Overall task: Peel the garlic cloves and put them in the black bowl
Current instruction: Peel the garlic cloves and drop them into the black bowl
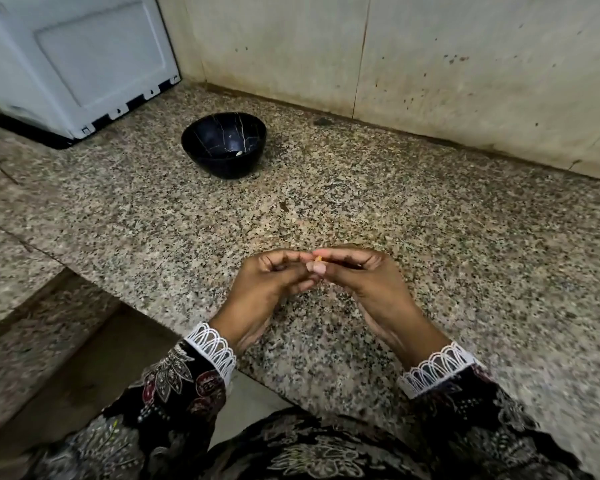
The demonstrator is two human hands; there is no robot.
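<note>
Both hands meet above the counter [378,188]: the left hand [274,278] and right hand [361,275] pinch 1 small garlic clove [318,259] between their fingertips. The black bowl [223,147] sits well apart, near the wall, holding 1 pale piece [239,153].
</note>
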